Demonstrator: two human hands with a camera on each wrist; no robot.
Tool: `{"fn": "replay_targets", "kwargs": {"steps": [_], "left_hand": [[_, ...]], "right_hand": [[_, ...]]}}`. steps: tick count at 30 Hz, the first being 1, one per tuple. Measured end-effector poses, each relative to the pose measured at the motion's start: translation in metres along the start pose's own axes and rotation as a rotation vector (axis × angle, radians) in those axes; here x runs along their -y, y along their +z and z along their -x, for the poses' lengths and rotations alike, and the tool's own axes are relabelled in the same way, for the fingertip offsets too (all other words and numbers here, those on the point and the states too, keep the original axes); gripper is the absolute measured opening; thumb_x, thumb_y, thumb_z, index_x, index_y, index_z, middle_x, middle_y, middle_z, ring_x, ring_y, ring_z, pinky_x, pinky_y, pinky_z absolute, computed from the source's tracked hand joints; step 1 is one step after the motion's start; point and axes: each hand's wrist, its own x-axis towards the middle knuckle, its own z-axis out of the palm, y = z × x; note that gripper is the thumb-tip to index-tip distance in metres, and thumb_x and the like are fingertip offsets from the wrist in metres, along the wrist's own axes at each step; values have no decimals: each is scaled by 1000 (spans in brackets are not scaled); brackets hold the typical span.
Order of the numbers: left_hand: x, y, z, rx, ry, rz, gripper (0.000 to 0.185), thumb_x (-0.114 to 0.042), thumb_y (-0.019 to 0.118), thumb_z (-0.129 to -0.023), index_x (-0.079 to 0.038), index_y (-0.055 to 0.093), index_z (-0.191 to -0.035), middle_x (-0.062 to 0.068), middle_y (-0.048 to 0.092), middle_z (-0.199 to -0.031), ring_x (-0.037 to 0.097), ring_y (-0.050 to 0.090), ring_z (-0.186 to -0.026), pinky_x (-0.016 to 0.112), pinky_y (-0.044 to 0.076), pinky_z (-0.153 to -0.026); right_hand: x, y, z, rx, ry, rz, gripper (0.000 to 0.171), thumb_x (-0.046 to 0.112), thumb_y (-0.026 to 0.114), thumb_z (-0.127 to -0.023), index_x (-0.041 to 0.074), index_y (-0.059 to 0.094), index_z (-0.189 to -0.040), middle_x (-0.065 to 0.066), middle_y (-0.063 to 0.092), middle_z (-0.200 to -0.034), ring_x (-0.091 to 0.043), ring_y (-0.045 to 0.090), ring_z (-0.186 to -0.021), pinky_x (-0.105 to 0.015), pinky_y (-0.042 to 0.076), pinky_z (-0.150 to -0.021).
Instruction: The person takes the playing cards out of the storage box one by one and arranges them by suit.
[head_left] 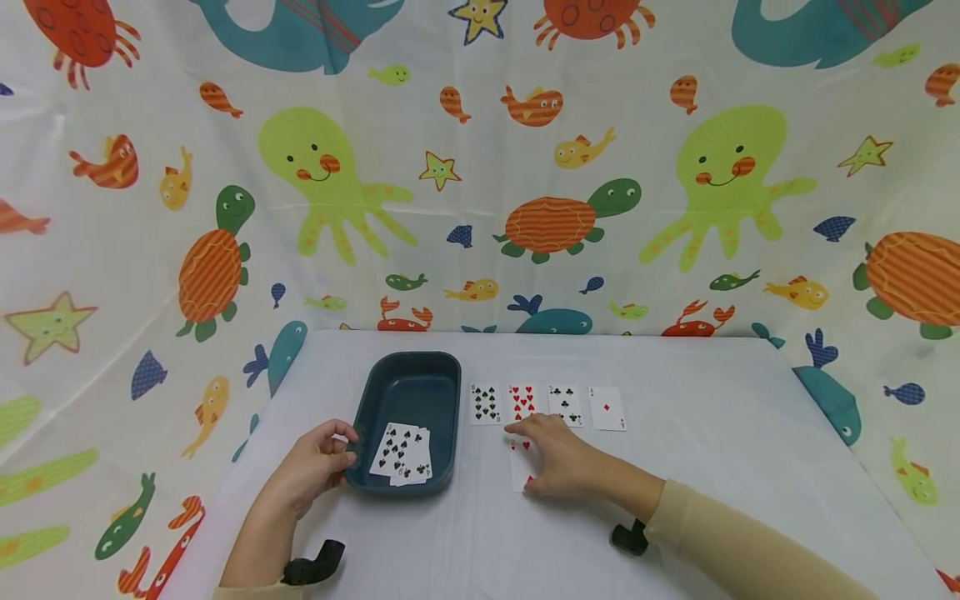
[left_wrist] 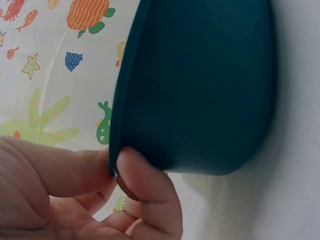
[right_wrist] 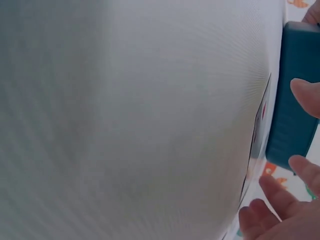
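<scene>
Card placement in progress: left hand (head_left: 315, 467) pinches the tray (head_left: 372, 405) rim, right hand (head_left: 558, 458), fingers flat, presses a heart card (head_left: 521, 471) right of the tray, which likely next needs releasing squarely below the row of cards (head_left: 546, 406)

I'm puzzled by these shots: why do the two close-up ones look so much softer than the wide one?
Head view: even light, sharp cards, bowed edges from a wide lens. Left wrist view: the tray fills the frame, the left hand blurred by closeness. Right wrist view: mostly featureless white cloth, soft throughout.

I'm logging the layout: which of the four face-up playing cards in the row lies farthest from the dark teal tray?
The ace of diamonds, at the row's right end, with one red pip; the other three lie between it and the dark teal plastic tray.
</scene>
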Motion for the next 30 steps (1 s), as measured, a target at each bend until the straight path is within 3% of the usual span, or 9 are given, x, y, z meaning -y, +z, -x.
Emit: {"fn": "replay_targets", "kwargs": {"steps": [5,12,22,30], "left_hand": [[0,0,0,2,5,6,27,0,64,-102,1,57,-128,8,56,-90,23,56,-75,31,57,-66],[2,0,-1,-2,-4,5,27,0,64,-102,1,57,-128,8,56,-90,24,56,-75,31,57,-66],[1,-1,0,0,-9,11,27,0,64,-102,1,57,-127,8,56,-90,24,57,-76,31,57,-66],[1,-1,-1,1,-10,10,27,0,65,-102,1,57,-128,9,56,-91,24,57,-77,30,58,-67]], "right_hand": [[4,-2,0,-12,-19,-13,86,22,93,-79,18,53,-156,-7,53,-158,-35,43,-148,-59,44,-119],[20,-8,-5,-59,-65,-29,89,25,92,-80,20,50,-158,-5,49,-160,-36,40,-150,-65,38,-119],[56,-1,-27,-112,-87,38,95,35,90,-81,25,43,-163,-5,45,-162,-33,38,-152,-66,36,-118],[83,7,-41,-137,-137,24,91,46,84,-88,23,39,-164,-11,40,-167,-33,33,-155,-68,33,-122]]}}
